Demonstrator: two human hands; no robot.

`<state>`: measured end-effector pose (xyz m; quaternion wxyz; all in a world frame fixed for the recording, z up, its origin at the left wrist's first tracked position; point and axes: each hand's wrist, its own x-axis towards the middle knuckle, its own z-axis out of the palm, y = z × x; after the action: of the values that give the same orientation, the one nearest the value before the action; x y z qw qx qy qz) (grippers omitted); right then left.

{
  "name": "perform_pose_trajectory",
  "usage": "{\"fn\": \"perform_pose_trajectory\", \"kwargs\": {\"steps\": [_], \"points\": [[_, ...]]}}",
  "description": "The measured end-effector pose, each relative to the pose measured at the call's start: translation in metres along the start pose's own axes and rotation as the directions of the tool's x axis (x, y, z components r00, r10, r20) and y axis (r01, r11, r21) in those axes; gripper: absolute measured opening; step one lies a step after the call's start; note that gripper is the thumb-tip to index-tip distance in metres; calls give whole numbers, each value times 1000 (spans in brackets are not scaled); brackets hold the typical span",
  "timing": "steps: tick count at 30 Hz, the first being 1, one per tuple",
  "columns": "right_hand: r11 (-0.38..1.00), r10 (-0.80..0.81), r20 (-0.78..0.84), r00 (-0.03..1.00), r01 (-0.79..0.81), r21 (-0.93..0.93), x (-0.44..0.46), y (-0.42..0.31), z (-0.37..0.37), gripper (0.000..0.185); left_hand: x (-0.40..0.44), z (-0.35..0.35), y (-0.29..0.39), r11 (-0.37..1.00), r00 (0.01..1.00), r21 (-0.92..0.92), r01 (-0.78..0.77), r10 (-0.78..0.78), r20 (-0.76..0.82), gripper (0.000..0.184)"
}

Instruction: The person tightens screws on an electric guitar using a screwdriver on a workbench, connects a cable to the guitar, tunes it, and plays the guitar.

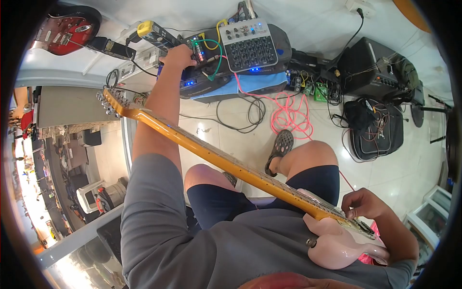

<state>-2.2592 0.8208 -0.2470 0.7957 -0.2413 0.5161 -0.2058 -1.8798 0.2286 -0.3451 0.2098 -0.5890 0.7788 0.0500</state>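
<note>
A pale pink electric guitar lies across my lap, its amber neck running up to the headstock at the left. My left hand is off the neck, reaching to a small dark unit with coloured lights. Its thumb and an outer finger are spread; the other fingertips are hard to see. Over the strings by the bridge, my right hand has its fingers curled and thumb and forefinger pinched together. Whatever sits in that pinch is too small to make out.
A grey mixer sits on a dark speaker beside the unit. Pink cable coils on the tiled floor. A black amplifier and black bag are at the right. A red guitar and yellow-ended device are upper left.
</note>
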Motion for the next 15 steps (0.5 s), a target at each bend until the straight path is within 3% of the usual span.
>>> {"fn": "perform_pose_trajectory", "kwargs": {"steps": [13,15], "points": [[999,-1,12,1000,0,39,-2,3,1,29,-5,-1,2,999,999,-39,33,-33,4,43],[998,-21,15,1000,20,63,-3,3,1,31,-10,1,-2,999,999,-47,-27,26,-29,47]]}}
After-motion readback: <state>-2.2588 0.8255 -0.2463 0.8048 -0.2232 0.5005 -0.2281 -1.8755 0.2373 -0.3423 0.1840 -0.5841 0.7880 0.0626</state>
